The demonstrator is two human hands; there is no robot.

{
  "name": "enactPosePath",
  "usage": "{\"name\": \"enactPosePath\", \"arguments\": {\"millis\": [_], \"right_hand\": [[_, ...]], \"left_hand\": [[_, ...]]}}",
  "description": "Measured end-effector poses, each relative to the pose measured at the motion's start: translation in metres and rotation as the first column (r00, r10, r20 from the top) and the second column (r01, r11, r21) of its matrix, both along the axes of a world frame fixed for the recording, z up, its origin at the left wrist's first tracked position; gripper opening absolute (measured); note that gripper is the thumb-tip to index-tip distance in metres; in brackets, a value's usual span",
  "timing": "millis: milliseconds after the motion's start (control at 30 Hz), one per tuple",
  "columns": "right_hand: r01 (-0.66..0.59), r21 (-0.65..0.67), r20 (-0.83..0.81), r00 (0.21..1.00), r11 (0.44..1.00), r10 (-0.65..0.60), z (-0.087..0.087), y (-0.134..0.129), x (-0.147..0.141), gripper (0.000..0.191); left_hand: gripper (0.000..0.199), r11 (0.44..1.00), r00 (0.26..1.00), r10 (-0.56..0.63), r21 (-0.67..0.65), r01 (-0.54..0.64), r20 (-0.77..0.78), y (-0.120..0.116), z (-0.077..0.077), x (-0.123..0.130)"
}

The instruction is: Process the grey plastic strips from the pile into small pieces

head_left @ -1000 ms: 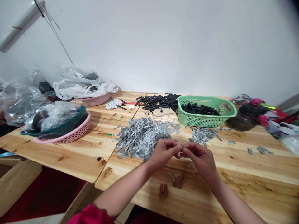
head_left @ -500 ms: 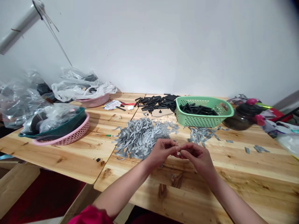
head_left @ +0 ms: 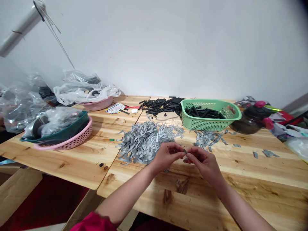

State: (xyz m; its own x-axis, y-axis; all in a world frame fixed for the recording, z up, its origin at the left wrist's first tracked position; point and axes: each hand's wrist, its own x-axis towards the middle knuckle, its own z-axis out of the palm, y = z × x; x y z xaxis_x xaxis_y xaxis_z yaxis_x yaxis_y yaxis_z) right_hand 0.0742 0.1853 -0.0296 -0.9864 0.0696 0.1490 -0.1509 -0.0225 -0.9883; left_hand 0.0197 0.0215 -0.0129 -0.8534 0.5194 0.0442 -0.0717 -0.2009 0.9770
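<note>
My left hand (head_left: 169, 156) and my right hand (head_left: 201, 160) meet fingertip to fingertip above the wooden table. Both are closed in a pinch on a small grey strip (head_left: 185, 160), mostly hidden by the fingers. Just behind and left of my left hand lies a large heap of curled grey strips (head_left: 141, 141). A smaller scatter of flat grey pieces (head_left: 207, 138) lies behind my right hand, in front of a green basket (head_left: 209, 124) that holds black sticks (head_left: 202, 112).
More black sticks (head_left: 161, 106) lie along the wall. A dark glass pot (head_left: 252, 120) stands at the right. At the left, a pink basket (head_left: 79, 139) carries a dark green tray (head_left: 83, 123) with plastic bags. A small screwdriver-like tool (head_left: 111, 139) lies on the wooden table (head_left: 240, 176).
The small piece between my fingertips has shifted: its pale part no longer shows, and a grey end now hangs below the right fingers. My hands stay almost in place.
</note>
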Motion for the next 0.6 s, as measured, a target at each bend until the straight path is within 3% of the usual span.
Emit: {"name": "enactPosePath", "arguments": {"millis": [267, 400, 467, 533, 600], "right_hand": [[-0.068, 0.102, -0.047, 0.996, 0.993, 0.073, 0.007, 0.003, 0.003, 0.02], [-0.062, 0.218, -0.076, 0.994, 0.974, 0.08, 0.006, 0.006, 0.003, 0.018], [-0.04, 0.272, -0.117, 0.99, 0.961, 0.074, 0.006, 0.006, 0.003, 0.017], [-0.02, 0.296, -0.152, 0.986, 0.955, 0.068, 0.006, 0.006, 0.003, 0.016], [-0.009, 0.298, -0.173, 0.983, 0.955, 0.063, 0.006, 0.006, 0.003, 0.014]], "left_hand": [[0.028, 0.999, 0.998, -0.05, 0.004, 0.05, 0.029, -0.002, 0.004, -0.002], [0.026, 0.996, 0.987, -0.014, -0.086, 0.0, -0.158, -0.005, 0.005, -0.002], [0.02, 0.986, 0.92, 0.041, -0.135, -0.101, -0.389, -0.007, 0.008, -0.001], [0.011, 0.971, 0.796, 0.058, -0.15, -0.184, -0.602, -0.009, 0.011, 0.0], [0.006, 0.966, 0.698, 0.027, -0.16, -0.202, -0.715, -0.011, 0.013, 0.0]]}}
